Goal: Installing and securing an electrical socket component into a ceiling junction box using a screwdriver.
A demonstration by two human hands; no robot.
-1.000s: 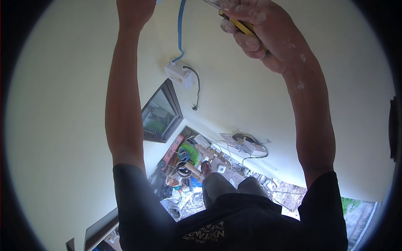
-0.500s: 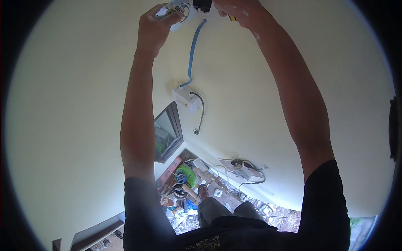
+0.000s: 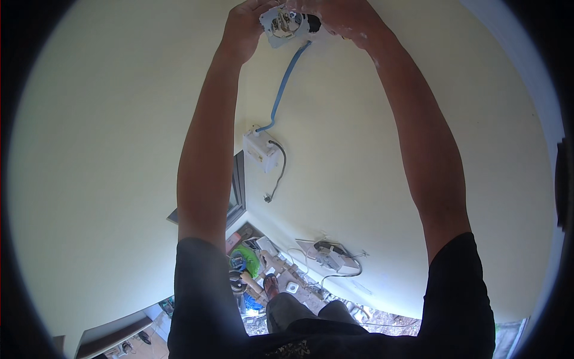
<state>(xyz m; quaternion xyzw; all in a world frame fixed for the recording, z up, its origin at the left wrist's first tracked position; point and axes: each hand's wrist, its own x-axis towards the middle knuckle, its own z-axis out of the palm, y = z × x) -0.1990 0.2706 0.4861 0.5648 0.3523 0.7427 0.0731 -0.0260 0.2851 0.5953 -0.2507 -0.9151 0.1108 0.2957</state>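
Holds, in the fingers of the left hand [image 3: 240, 31], the socket insert [image 3: 286, 25] at twelve o'clock, with the right hand [image 3: 345, 17] near its one-o'clock edge, grip unclear, and a dark wall recess [image 3: 314, 24] at three.

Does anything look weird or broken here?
Yes, two things. The electrical wall fitting in the left hand shows its metal insides, uncovered, beside what looks like a dark hole in the wall. Lower down, a plug dangles by its cable from the white box, plugged into nothing. I can't tell if anything's broken.
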